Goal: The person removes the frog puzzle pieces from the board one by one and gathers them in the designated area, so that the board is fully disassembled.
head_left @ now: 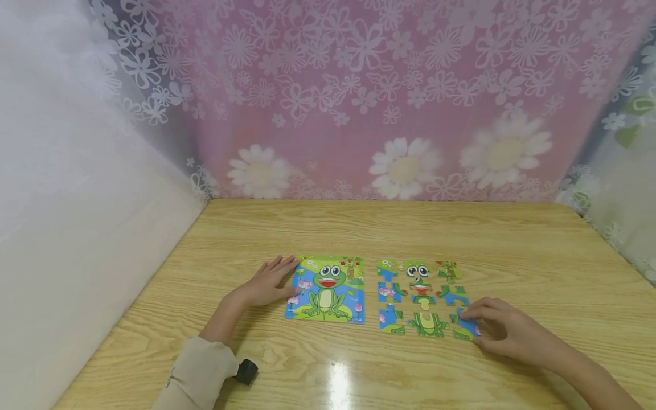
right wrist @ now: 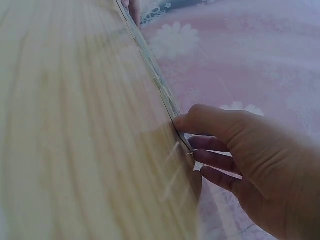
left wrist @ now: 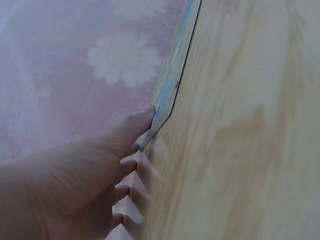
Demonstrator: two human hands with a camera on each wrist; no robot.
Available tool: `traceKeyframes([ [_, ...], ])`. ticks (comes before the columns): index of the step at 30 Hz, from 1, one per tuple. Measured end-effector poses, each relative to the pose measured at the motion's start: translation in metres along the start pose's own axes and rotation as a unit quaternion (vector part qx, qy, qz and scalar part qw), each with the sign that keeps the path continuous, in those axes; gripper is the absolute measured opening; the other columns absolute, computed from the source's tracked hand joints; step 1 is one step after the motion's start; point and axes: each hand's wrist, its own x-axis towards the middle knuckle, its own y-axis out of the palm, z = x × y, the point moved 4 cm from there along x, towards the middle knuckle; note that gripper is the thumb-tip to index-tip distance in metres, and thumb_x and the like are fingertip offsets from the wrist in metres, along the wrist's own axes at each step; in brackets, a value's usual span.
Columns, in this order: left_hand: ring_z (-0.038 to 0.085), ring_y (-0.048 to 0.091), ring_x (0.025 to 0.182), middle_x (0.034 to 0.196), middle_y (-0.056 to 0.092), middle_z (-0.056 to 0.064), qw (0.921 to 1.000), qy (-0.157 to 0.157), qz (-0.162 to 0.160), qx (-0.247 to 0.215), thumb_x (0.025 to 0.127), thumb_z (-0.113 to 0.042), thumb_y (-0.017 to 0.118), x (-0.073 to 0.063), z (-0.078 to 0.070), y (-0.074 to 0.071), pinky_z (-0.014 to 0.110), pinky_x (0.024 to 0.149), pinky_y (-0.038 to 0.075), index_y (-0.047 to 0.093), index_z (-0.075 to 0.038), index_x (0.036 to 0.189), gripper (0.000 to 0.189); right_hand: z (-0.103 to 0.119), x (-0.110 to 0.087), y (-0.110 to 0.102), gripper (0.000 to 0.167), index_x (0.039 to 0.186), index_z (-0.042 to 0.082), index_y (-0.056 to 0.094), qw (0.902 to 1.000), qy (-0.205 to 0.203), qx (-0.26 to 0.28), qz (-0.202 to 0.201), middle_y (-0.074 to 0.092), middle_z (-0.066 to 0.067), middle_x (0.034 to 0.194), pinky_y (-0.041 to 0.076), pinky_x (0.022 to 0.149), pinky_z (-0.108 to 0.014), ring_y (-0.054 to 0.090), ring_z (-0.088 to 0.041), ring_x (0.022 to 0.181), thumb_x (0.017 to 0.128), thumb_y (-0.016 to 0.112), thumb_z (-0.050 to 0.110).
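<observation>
In the head view a square frog picture board (head_left: 325,299) lies flat on the table. My left hand (head_left: 266,285) rests at its left side with fingers spread, the thumb (left wrist: 142,119) touching the board's edge. To the right, several frog puzzle pieces lie loosely arranged in rows with gaps, including an eyes piece (head_left: 415,270) and a belly piece (head_left: 429,326). At the lower right corner of this group, my right hand (head_left: 512,330) pinches a blue and green puzzle piece (head_left: 466,327) between thumb and fingers. The piece lies low at the tabletop.
The wood-grain table (head_left: 307,228) carries a glossy light reflection near its front. A pink flowered curtain (head_left: 328,114) hangs behind its far edge, with a white cloth (head_left: 77,199) along the left. A small black object (head_left: 247,371) sits at the left sleeve (head_left: 202,364).
</observation>
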Motion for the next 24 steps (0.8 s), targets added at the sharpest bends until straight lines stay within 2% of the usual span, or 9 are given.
traceKeyframes([
  [7, 0.029, -0.001, 0.137, 0.152, 0.011, 0.007, 1.0, -0.005, 0.001, 0.008, 0.09, -0.047, 0.053, 0.002, 0.003, 0.001, 0.051, 0.106, -0.004, 0.02, -0.011, 0.148, 0.076, -0.003, 0.0, 0.001, 0.042, 0.106, 0.022, 0.065, 1.0, -0.002, 0.006, 0.004, 0.054, 0.009, 0.107, 0.032, 0.085, -0.006, 0.049, -0.006, 0.098, 0.069, 0.081, 0.009],
  [15, 0.033, 0.001, 0.137, 0.151, 0.013, 0.011, 1.0, 0.001, 0.0, -0.001, 0.091, -0.044, 0.054, 0.001, -0.002, 0.001, 0.054, 0.105, -0.003, 0.021, -0.008, 0.147, 0.074, -0.004, -0.004, -0.001, 0.033, 0.109, 0.026, 0.064, 0.9985, 0.042, 0.018, 0.031, 0.053, 0.011, 0.11, 0.045, 0.079, -0.02, 0.05, -0.005, 0.099, 0.079, 0.074, 0.018],
  [17, 0.034, 0.001, 0.136, 0.151, 0.013, 0.011, 1.0, 0.004, -0.001, 0.0, 0.091, -0.044, 0.054, 0.001, -0.003, 0.001, 0.054, 0.105, -0.003, 0.021, -0.007, 0.147, 0.074, -0.005, -0.004, -0.003, 0.031, 0.108, 0.025, 0.064, 0.9974, 0.054, 0.037, 0.029, 0.054, 0.012, 0.109, 0.046, 0.078, -0.02, 0.051, -0.004, 0.097, 0.08, 0.073, 0.016],
  [19, 0.033, 0.001, 0.137, 0.151, 0.013, 0.011, 1.0, 0.003, -0.001, 0.001, 0.092, -0.044, 0.053, 0.002, -0.002, 0.002, 0.054, 0.105, -0.002, 0.02, -0.007, 0.147, 0.074, -0.007, -0.003, -0.007, 0.031, 0.108, 0.021, 0.064, 0.9975, 0.047, 0.048, 0.022, 0.054, 0.009, 0.107, 0.047, 0.074, -0.021, 0.051, -0.004, 0.094, 0.08, 0.073, 0.011],
  [22, 0.034, 0.002, 0.137, 0.151, 0.014, 0.012, 1.0, 0.004, -0.003, -0.004, 0.092, -0.044, 0.052, 0.002, 0.002, 0.003, 0.054, 0.105, -0.002, 0.019, -0.006, 0.147, 0.074, -0.014, 0.001, -0.017, 0.034, 0.106, 0.016, 0.064, 0.9987, 0.037, 0.033, 0.007, 0.056, 0.005, 0.106, 0.048, 0.069, -0.021, 0.052, -0.006, 0.09, 0.076, 0.074, 0.002],
  [24, 0.033, 0.003, 0.136, 0.15, 0.016, 0.011, 0.9999, 0.002, -0.01, -0.013, 0.092, -0.043, 0.052, 0.002, 0.006, 0.003, 0.053, 0.106, 0.001, 0.02, -0.006, 0.147, 0.074, -0.022, 0.006, -0.026, 0.034, 0.105, 0.013, 0.063, 0.9991, 0.042, 0.003, -0.006, 0.056, 0.002, 0.105, 0.049, 0.066, -0.026, 0.054, -0.009, 0.087, 0.076, 0.073, 0.0],
])
